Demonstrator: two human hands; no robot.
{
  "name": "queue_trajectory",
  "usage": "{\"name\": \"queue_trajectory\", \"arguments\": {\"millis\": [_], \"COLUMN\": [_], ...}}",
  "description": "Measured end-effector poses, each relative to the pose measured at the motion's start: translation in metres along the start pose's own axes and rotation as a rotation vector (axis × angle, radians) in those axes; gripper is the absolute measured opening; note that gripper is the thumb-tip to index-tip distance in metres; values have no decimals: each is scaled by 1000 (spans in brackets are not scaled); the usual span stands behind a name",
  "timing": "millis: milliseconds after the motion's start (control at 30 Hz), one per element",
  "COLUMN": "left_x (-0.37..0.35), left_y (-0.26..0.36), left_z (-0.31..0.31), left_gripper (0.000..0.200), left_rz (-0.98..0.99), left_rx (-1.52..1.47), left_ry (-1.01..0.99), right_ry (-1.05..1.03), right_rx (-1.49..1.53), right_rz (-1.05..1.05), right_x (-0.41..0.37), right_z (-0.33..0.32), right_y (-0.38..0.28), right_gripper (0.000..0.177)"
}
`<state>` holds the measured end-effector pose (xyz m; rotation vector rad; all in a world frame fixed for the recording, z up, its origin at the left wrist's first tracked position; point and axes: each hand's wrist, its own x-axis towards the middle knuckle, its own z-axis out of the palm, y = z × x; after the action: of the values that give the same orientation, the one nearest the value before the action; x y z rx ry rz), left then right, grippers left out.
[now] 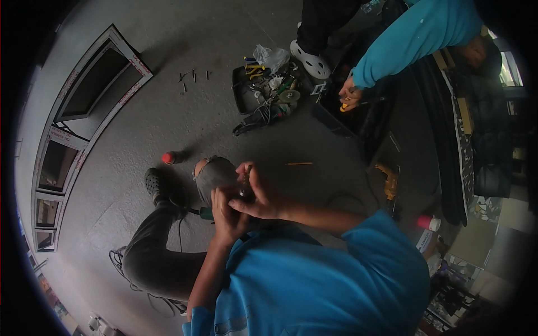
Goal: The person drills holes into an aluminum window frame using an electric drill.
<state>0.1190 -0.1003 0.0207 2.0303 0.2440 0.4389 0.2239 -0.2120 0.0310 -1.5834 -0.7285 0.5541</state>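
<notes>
Both my hands meet in front of my body, over my bent knee. My left hand (225, 215) is closed around the front of a green-bodied drill (207, 213), most of which my hand and shirt hide. From between my hands a short dark drill bit (246, 178) sticks up. My right hand (259, 197) is closed about this bit, thumb and fingers on either side; the exact contact is hard to see. A cable runs from near the drill along my leg.
A red-capped bottle (168, 158) stands on the floor. Ahead lies a tool tray (240, 99) full of tools, with an angle grinder (263, 116). A co-worker's hand (350, 94) reaches into a black case (336, 120). A yellow drill (388, 180), pencil-like stick (300, 163) and window frame (126, 98) lie around.
</notes>
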Motion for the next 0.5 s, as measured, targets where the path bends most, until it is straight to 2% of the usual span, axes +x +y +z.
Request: {"name": "queue_trajectory", "arguments": {"millis": [67, 100, 167, 200, 267, 333, 367, 433, 500], "left_x": [8, 12, 17, 17, 17, 18, 17, 15, 14], "left_y": [1, -2, -9, -6, 1, 4, 6, 5, 0], "left_z": [1, 5, 17, 18, 18, 22, 24, 26, 30], "left_gripper": [59, 59, 82, 82, 95, 96, 90, 84, 78], "left_rz": [102, 105, 119, 122, -174, -99, -70, -39, 77], "left_rx": [177, 175, 52, 49, -74, 10, 60, 111, 197], "left_ry": [-31, -30, 63, 61, -338, -316, -299, -285, -223], "right_ry": [-71, -69, -158, -155, -225, -242, -256, -236, -218], "right_rx": [34, 31, 63, 62, 188, 98, 11, -1, -18], "right_rz": [130, 129, 133, 133, 130, 132, 141, 160, 172], "right_x": [-2, -2, 0, -2, -5, -3, -4, -7, -8], "right_z": [-5, -8, -18, -21, -24, -32, -34, -35, -33], "right_y": [6, 8, 14, 20, 30, 24, 22, 20, 19], "right_gripper": [57, 57, 49, 49, 42, 41, 39, 41, 42]}}
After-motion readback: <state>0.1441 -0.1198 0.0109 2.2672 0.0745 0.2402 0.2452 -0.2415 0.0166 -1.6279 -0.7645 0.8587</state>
